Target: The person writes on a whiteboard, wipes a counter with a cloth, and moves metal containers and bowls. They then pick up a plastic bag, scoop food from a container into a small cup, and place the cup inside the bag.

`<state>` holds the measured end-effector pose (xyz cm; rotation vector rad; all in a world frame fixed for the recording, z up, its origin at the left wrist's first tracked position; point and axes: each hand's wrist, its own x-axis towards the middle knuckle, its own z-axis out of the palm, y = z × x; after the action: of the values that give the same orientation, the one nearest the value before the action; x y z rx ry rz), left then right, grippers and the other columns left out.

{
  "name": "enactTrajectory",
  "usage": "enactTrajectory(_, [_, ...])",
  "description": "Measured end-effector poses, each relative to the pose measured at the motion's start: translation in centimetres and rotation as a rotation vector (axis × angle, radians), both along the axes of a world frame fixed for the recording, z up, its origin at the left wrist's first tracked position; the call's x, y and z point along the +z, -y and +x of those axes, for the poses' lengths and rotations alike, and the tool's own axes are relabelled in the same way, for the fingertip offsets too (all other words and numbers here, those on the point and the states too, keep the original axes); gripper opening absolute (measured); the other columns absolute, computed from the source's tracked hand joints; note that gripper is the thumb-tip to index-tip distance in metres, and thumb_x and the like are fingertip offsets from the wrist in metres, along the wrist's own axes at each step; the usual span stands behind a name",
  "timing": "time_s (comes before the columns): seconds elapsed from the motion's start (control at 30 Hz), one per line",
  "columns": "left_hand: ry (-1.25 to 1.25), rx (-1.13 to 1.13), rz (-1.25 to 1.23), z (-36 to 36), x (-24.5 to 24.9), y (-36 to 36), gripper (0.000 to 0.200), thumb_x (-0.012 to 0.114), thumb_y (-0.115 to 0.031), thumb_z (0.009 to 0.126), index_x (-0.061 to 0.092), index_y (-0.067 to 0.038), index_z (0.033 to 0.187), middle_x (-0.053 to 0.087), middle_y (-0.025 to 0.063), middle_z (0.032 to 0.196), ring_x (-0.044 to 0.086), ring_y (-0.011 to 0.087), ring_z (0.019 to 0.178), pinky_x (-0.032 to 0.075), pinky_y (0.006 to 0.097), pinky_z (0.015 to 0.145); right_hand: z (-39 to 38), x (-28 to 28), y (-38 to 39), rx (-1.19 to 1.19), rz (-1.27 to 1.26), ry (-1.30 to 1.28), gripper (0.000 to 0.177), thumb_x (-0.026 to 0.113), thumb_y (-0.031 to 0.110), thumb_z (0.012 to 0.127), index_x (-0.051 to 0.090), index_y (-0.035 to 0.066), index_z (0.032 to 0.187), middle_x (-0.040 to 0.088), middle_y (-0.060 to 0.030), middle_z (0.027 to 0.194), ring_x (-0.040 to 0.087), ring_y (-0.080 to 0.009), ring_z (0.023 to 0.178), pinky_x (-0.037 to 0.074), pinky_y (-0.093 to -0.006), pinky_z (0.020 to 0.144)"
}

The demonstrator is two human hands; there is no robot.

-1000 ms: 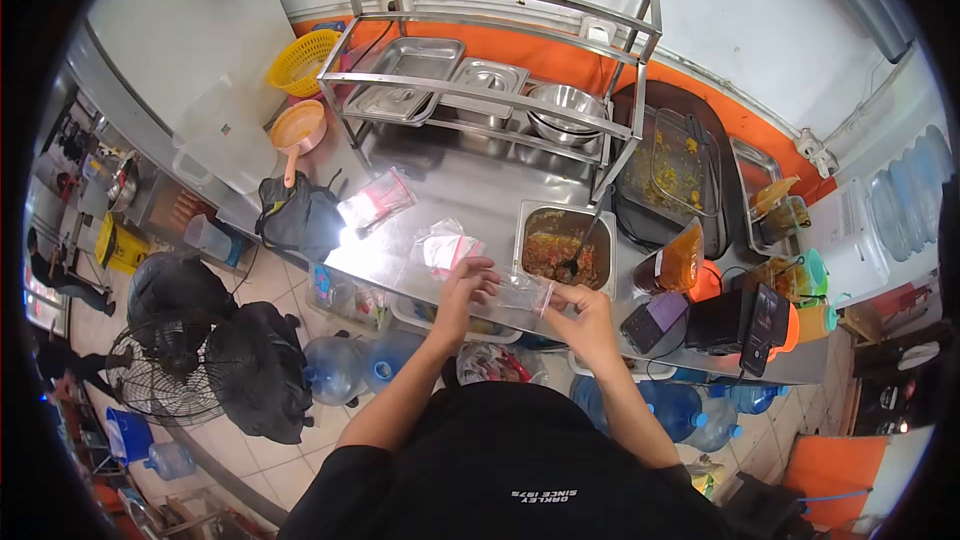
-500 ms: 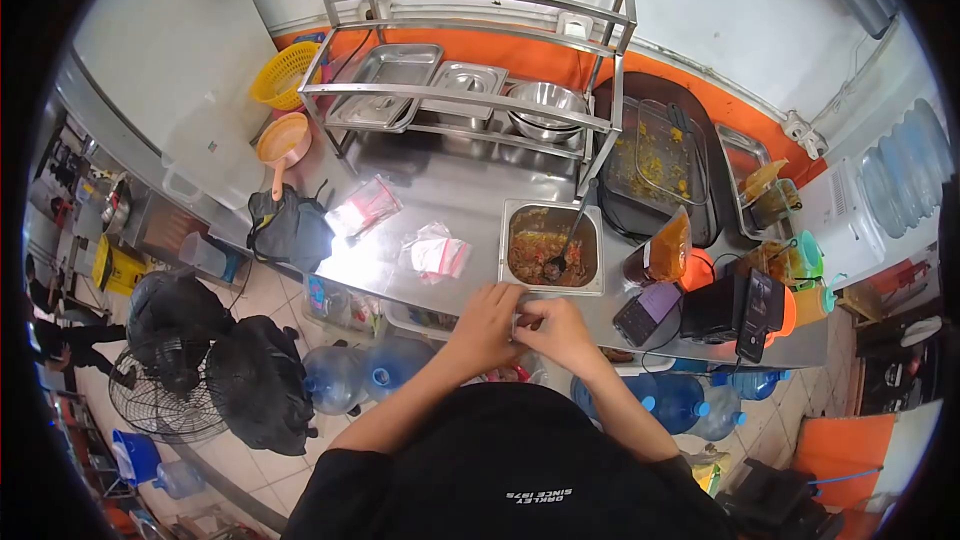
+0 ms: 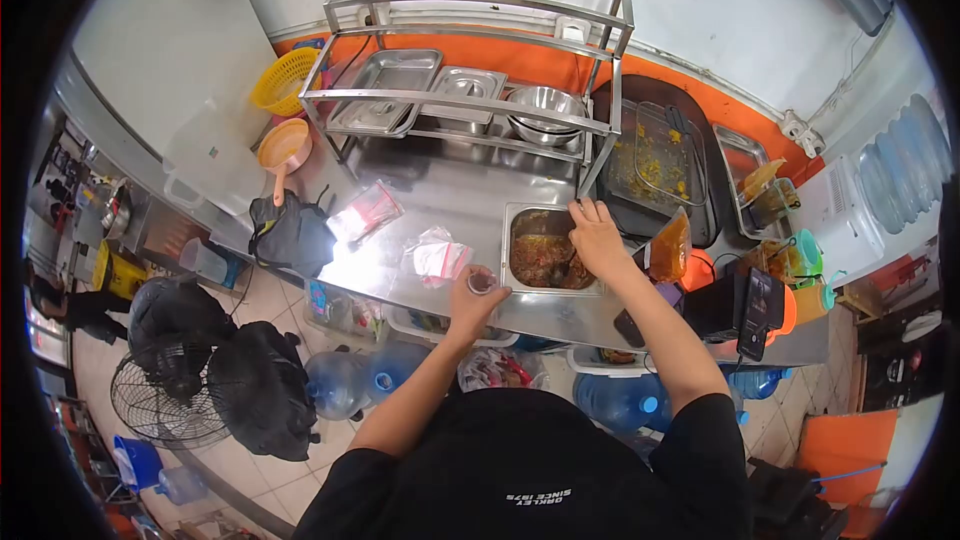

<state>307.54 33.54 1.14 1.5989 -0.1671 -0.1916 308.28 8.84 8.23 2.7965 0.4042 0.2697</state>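
My left hand (image 3: 474, 302) is closed around a small round cup (image 3: 481, 281), just left of a square steel pan (image 3: 507, 240). Reddish-brown chopped food (image 3: 540, 258) lies in the pan. At the pan's upper right corner, my right hand (image 3: 597, 238) grips the handle of a dark ladle, whose bowl (image 3: 571, 273) rests in the food. Most of the handle is hidden by the hand. White and pink plastic bags (image 3: 438, 257) lie on the steel table left of the pan.
A steel rack (image 3: 470, 100) with trays and bowls stands behind. To the right are a dark tray (image 3: 655, 155), a bag of orange sauce (image 3: 671, 246), a black box and a phone (image 3: 760, 312). At left sit a black bag (image 3: 290, 233) and an orange pan (image 3: 285, 145).
My hands have moved apart. The left now holds the small cup upright beside the pan; the right has moved up and right and taken hold of the ladle.
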Motion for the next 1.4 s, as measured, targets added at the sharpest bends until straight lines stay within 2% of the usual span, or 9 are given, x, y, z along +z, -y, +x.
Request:
enactTrajectory(0.17, [-0.07,-0.02,-0.091,0.7,-1.6,0.8,0.028,0.071,-0.005,0.07,0.058,-0.001,0.095,0.061,0.0054,0.083,0.057,0.0126,0.076,0.047,0.0254,0.068,-2.1,3.4,-1.9,-0.087,0.008,-0.245,0.014,0.056,0.013,0.073,0.069,0.007,0.071,0.064,-0.0126,0.101,0.056,-0.0274,0.104,0.043,-0.0367,0.085])
enactTrajectory(0.23, [-0.412,-0.161,-0.377,0.9,-1.5,0.9,0.03,0.066,0.0,0.073,0.057,0.001,0.102,0.062,0.0077,0.086,0.06,0.0147,0.078,0.049,0.0269,0.07,-3.2,3.2,-2.1,-0.267,0.102,-0.303,0.014,0.056,0.011,0.074,0.068,0.007,0.069,0.067,-0.0135,0.079,0.066,-0.0272,0.081,0.051,-0.0361,0.067])
enactTrajectory(0.33, [-0.418,-0.2,-0.407,0.6,-0.9,0.7,0.032,0.063,0.003,0.074,0.055,0.002,0.105,0.062,0.0084,0.085,0.061,0.0161,0.077,0.05,0.0281,0.072,-4.8,2.9,-2.1,-0.223,0.171,-0.169,0.015,0.054,0.008,0.075,0.067,0.006,0.069,0.065,-0.0157,0.072,0.066,-0.0295,0.067,0.052,-0.0381,0.057])
enactTrajectory(0.63, [-0.365,-0.158,-0.325,-4.7,0.3,-0.9,0.038,0.064,0.001,0.074,0.051,0.002,0.11,0.061,0.0106,0.093,0.061,0.0176,0.082,0.05,0.0292,0.076,-6.1,4.7,-5.3,-0.522,0.397,-0.142,0.01,0.055,0.006,0.069,0.063,0.001,0.07,0.063,-0.0203,0.074,0.064,-0.0361,0.071,0.051,-0.043,0.065])
enactTrajectory(0.87, [-0.358,-0.233,-0.346,-5.6,0.1,-0.9,0.059,0.061,0.006,0.076,0.039,0.001,0.131,0.061,0.0122,0.102,0.061,0.0186,0.089,0.05,0.0302,0.08,-7.4,4.5,-6.2,-0.54,0.388,-0.092,0.011,0.055,0.004,0.071,0.065,0.0,0.072,0.064,-0.0212,0.074,0.065,-0.0348,0.072,0.052,-0.0413,0.064])
enactTrajectory(1.0, [-0.398,-0.257,-0.435,-6.3,0.5,-0.6,0.057,0.061,0.005,0.077,0.039,0.001,0.13,0.061,0.0124,0.102,0.06,0.0182,0.091,0.049,0.03,0.082,-6.6,5.3,-7.2,-0.549,0.451,-0.073,0.011,0.054,0.005,0.072,0.064,0.0,0.074,0.063,-0.0205,0.076,0.064,-0.0355,0.072,0.052,-0.0417,0.065])
enactTrajectory(1.27, [-0.289,-0.258,-0.289,-6.1,-0.9,-0.6,0.06,0.067,-0.004,0.075,0.041,0.003,0.129,0.059,0.0121,0.104,0.057,0.0156,0.093,0.046,0.0274,0.082,-7.8,4.1,-11.5,-0.356,0.396,-0.085,0.013,0.053,0.007,0.073,0.064,0.001,0.072,0.062,-0.0179,0.078,0.064,-0.0301,0.073,0.051,-0.0392,0.064])
enactTrajectory(1.37, [-0.24,-0.258,-0.271,-6.0,-1.1,-0.7,0.057,0.061,0.004,0.078,0.039,0.0,0.13,0.061,0.0123,0.102,0.06,0.017,0.092,0.049,0.0298,0.081,-7.8,3.4,-10.3,-0.409,0.368,-0.191,0.013,0.054,0.008,0.074,0.064,0.001,0.072,0.062,-0.0168,0.077,0.064,-0.0302,0.072,0.051,-0.0383,0.064])
enactTrajectory(1.4, [-0.242,-0.26,-0.27,-6.1,-1.2,-0.8,0.057,0.061,0.004,0.078,0.039,0.0,0.13,0.061,0.0123,0.102,0.06,0.017,0.092,0.049,0.0298,0.081,-7.2,3.3,-9.9,-0.445,0.388,-0.08,0.013,0.054,0.008,0.074,0.064,0.001,0.072,0.062,-0.0169,0.077,0.064,-0.0303,0.072,0.052,-0.0383,0.063])
